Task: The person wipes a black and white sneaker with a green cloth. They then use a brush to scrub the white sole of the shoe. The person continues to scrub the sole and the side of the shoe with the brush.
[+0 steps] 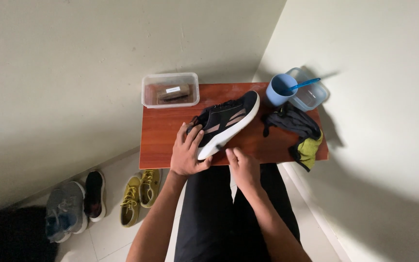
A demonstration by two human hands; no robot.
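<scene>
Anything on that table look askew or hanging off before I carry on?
Yes: the dark-and-yellow cloth droops over the red table's right front corner. The clear tub by the blue cup overhangs the back right edge.

A black sneaker (226, 121) with tan side stripes and a white sole lies at the centre of a reddish-brown table (163, 138). At one o'clock stands a light blue cup (278, 92) holding a brighter blue handle (305, 84). At three o'clock, a dark grey cloth (289, 120) lies over a yellow-green one (310, 150). At eleven o'clock, a clear box (170, 90) holds a brown block. On the pale floor at seven o'clock sit olive-yellow shoes (140, 194), a black shoe (94, 194) and a grey-blue one (64, 211).
</scene>
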